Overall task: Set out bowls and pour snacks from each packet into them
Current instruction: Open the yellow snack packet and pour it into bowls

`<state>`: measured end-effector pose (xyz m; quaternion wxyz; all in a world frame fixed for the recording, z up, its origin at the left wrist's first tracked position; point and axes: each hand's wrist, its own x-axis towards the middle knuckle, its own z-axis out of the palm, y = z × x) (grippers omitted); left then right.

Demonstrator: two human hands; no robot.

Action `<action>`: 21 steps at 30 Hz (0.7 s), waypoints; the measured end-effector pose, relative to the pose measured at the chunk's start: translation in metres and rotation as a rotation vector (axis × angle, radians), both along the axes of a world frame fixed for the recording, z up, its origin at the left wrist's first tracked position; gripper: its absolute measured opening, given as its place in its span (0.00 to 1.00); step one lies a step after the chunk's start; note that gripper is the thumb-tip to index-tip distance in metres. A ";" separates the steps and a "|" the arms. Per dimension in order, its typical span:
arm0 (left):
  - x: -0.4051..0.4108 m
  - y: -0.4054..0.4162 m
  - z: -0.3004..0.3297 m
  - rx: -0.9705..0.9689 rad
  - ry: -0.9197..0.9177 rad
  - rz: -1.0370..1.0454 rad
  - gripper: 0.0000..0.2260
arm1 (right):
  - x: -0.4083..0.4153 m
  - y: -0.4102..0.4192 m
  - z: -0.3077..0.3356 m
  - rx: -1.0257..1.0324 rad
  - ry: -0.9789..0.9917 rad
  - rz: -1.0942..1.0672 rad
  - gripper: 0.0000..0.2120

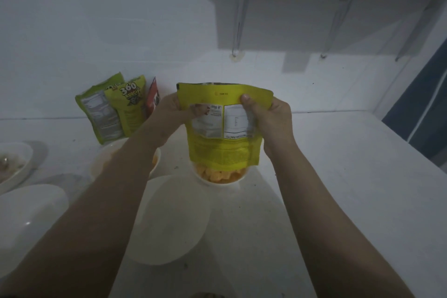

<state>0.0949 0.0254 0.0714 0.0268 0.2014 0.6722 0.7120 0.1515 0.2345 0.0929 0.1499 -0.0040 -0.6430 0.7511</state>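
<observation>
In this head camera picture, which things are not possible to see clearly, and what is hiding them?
- Far side of the bowl of orange snacks: hidden by the upturned yellow packet that the left hand and right hand hold.
- Contents of the bowl beneath the left forearm: mostly hidden by it.
- Red packet: largely behind the green packets.
- Left-edge dish: cut off by the frame.
- Packet print: too blurred to read.

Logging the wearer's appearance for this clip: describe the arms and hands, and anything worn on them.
Both forearms are bare right down to the picture's lower edge; no sleeves, cuffs or gloves show. The left hand and right hand carry no visible rings, watch or bracelets. The right thumbnail is short and unpainted. The light is dim, so finer marks cannot be told.
</observation>
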 end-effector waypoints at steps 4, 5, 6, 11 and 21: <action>0.000 -0.002 -0.011 -0.139 -0.075 -0.027 0.17 | 0.000 -0.001 0.006 -0.104 0.038 -0.049 0.04; -0.001 -0.002 -0.016 -0.179 -0.095 -0.037 0.17 | -0.001 -0.001 0.006 -0.111 0.045 -0.054 0.04; -0.001 -0.003 -0.022 -0.211 -0.110 -0.039 0.17 | -0.001 -0.001 0.006 -0.106 0.048 -0.055 0.04; -0.001 -0.004 -0.051 -0.316 -0.166 -0.034 0.17 | -0.003 0.000 0.005 -0.102 0.052 -0.070 0.05; 0.003 -0.003 -0.048 -0.374 -0.157 -0.044 0.17 | -0.004 0.004 0.004 -0.069 0.035 -0.080 0.05</action>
